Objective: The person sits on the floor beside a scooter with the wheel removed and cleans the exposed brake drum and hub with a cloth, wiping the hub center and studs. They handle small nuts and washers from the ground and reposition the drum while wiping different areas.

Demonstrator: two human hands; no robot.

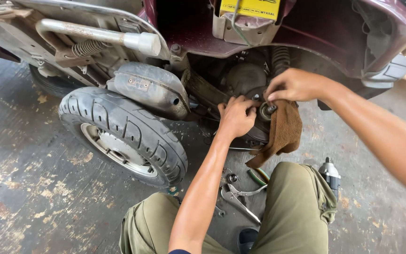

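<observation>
A maroon scooter [316, 33] lies tipped on its side on the floor. My left hand [235, 115] presses against a dark round engine part [247, 77] near the middle. My right hand [293, 84] pinches a small round metal fitting [265, 111] with its fingertips, just right of my left hand. A brown rag [284, 131] hangs under my right hand, draped over the engine part. Whether my left hand grips anything I cannot tell.
The rear wheel with its black tyre [123, 129] and the grey exhaust muffler [149, 89] lie to the left. Pliers [238, 197], a small socket [231, 178] and a power tool [330, 175] rest on the worn concrete floor by my knees. A yellow battery [250, 8] sits above.
</observation>
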